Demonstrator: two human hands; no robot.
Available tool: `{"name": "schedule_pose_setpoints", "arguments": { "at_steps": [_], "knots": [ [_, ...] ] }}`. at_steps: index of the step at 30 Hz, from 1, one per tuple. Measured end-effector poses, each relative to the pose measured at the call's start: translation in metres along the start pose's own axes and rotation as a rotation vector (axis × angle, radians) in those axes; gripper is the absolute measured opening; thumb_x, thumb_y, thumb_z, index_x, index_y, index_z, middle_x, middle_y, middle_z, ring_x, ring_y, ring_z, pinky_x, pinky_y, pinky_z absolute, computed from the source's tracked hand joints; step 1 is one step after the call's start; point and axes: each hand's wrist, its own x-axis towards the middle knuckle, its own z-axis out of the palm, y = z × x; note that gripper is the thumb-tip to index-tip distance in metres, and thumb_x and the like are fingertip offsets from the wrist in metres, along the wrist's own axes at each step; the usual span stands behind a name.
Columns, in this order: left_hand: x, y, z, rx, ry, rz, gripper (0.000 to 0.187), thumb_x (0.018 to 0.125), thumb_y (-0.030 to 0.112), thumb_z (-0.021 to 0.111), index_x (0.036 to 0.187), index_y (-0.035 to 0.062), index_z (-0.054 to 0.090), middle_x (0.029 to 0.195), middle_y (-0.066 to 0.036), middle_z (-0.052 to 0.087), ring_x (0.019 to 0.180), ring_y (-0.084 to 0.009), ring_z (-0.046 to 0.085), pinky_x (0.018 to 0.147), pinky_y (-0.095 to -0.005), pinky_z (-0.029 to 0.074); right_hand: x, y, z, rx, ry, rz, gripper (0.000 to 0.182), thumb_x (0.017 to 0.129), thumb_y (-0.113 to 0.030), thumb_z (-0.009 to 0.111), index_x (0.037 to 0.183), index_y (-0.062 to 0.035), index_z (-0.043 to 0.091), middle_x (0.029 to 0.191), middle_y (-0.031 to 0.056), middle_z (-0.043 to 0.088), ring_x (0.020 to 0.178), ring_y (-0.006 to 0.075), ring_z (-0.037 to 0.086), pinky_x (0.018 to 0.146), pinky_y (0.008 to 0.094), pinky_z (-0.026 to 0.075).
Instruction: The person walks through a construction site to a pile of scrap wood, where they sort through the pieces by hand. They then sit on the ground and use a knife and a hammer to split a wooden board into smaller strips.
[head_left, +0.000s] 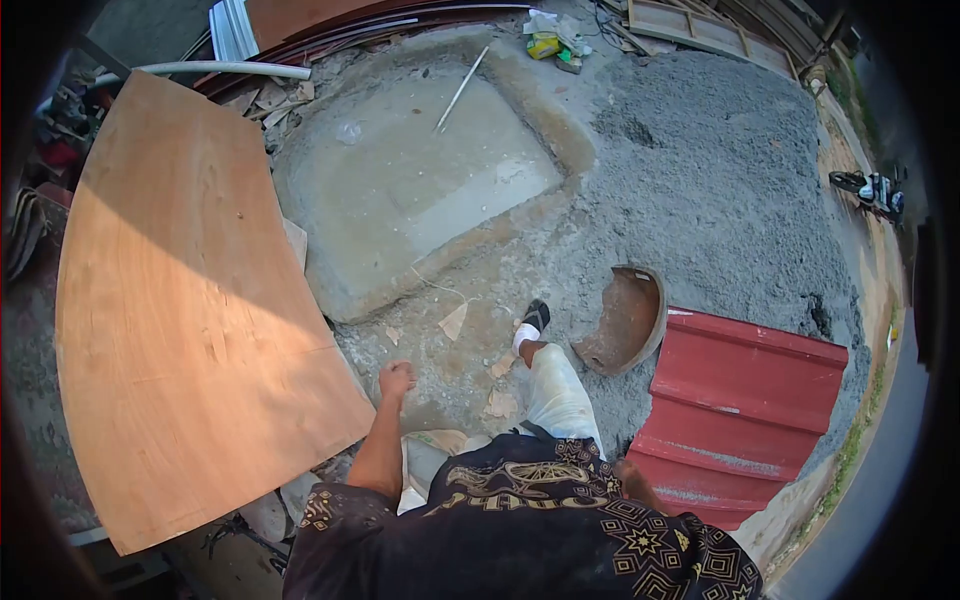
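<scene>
My left hand (397, 379) hangs at my side with the fingers curled into a fist and nothing visible in it. It is just off the near right corner of a large plywood sheet (190, 310), without touching it. My right hand is hidden behind my patterned dark shirt (520, 520); only a bit of the arm (632, 482) shows. My right leg in pale trousers (556, 395) is stepped forward, its dark shoe (536, 316) on the gritty ground.
A raised cement slab (420, 190) with a thin white rod (460, 90) lies ahead. A grey gravel pile (720, 190) spreads to the right. A rusty pan (625, 320) and red roofing sheet (745, 410) lie near my foot. A motorbike (872, 192) stands far right.
</scene>
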Motion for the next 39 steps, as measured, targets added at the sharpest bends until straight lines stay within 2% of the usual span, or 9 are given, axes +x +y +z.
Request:
{"name": "schedule_pose_setpoints", "arguments": {
  "at_steps": [1,2,6,7,13,20,22,34,39],
  "knots": [
    [0.003,0.03,0.018,-0.01,-0.008,0.001,0.015,0.085,0.013,0.06,0.097,0.0051,0.064,0.079,-0.005,0.064,0.059,-0.0137,0.062,0.048,-0.0264,0.048,-0.033,-0.056,0.019,-0.27,0.297,0.15,0.022,0.093,-0.021,0.053,0.103,-0.0076,0.068,0.063,0.0118,0.057,0.044,0.0235,0.052,0.039,0.042,0.041],
    [0.014,0.069,0.037,-0.026,-0.017,0.035,0.017,0.085,0.013,0.06,0.099,0.0046,0.064,0.079,-0.004,0.064,0.061,-0.0138,0.063,0.05,-0.0259,0.048,-0.061,-0.132,0.062,-0.313,0.339,0.159,0.02,0.093,-0.022,0.054,0.099,-0.0077,0.067,0.062,0.0113,0.057,0.043,0.023,0.051,0.039,0.0415,0.039],
    [0.021,0.159,0.111,0.192,-0.144,0.012,0.019,0.085,0.014,0.06,0.101,0.0041,0.064,0.079,-0.004,0.064,0.064,-0.0142,0.064,0.052,-0.0264,0.049,-0.185,-0.394,0.193,-0.391,0.372,0.039,0.021,0.092,-0.025,0.057,0.081,-0.0083,0.063,0.058,0.0094,0.054,0.039,0.0211,0.047,0.036,0.0392,0.035],
    [0.02,0.177,0.125,0.274,-0.218,0.01,0.02,0.085,0.015,0.06,0.101,0.0044,0.064,0.08,-0.004,0.065,0.065,-0.0145,0.064,0.054,-0.0272,0.049,-0.176,-0.431,0.19,-0.162,0.278,0.05,0.022,0.091,-0.023,0.059,0.076,-0.0075,0.056,0.055,0.0068,0.05,0.036,0.0182,0.042,0.033,0.0355,0.03],
    [0.073,0.267,0.227,0.329,-0.318,-0.061,0.021,0.085,0.014,0.06,0.104,0.005,0.063,0.086,-0.007,0.066,0.07,-0.0173,0.065,0.059,-0.0311,0.051,-0.22,-0.705,0.21,-0.315,0.285,-0.525,0.021,0.091,-0.022,0.062,0.08,-0.0077,0.051,0.06,0.0001,0.048,0.045,0.012,0.046,0.042,0.0301,0.038],
    [0.137,0.367,0.309,0.461,-0.301,-0.292,0.018,0.085,0.015,0.06,0.1,0.0065,0.065,0.087,-0.007,0.066,0.069,-0.0195,0.065,0.06,-0.0331,0.052,-0.176,-0.879,0.169,-0.129,0.438,-0.477,0.022,0.093,-0.023,0.059,0.081,-0.0076,0.05,0.059,0.0008,0.048,0.045,0.012,0.045,0.04,0.0301,0.037],
    [0.164,0.408,0.334,0.454,-0.321,-0.349,0.017,0.085,0.014,0.06,0.1,0.006,0.065,0.085,-0.006,0.065,0.067,-0.0199,0.065,0.058,-0.0333,0.052,-0.189,-0.874,0.159,-0.068,0.519,-0.235,0.024,0.093,-0.023,0.059,0.077,-0.0075,0.049,0.057,0.0025,0.048,0.043,0.0137,0.045,0.039,0.0314,0.036],
    [0.303,0.79,0.582,0.325,-0.441,0.217,0.025,0.089,0.016,0.057,0.112,0.0059,0.058,0.096,-0.007,0.064,0.081,-0.0183,0.064,0.07,-0.0308,0.051,-0.159,-1.01,0.152,0.013,0.553,0.078,0.031,0.091,-0.019,0.064,0.067,-0.0027,0.052,0.054,0.007,0.047,0.041,0.0185,0.044,0.037,0.0358,0.031],
    [0.373,0.827,0.605,0.407,-0.327,0.149,0.024,0.089,0.017,0.058,0.111,0.0068,0.059,0.093,-0.007,0.063,0.076,-0.0183,0.063,0.066,-0.0331,0.051,-0.113,-1.155,0.144,0.108,0.513,-0.079,0.028,0.086,-0.014,0.064,0.062,-0.0017,0.054,0.056,0.0095,0.053,0.042,0.019,0.047,0.039,0.0372,0.035]
  ]
}}
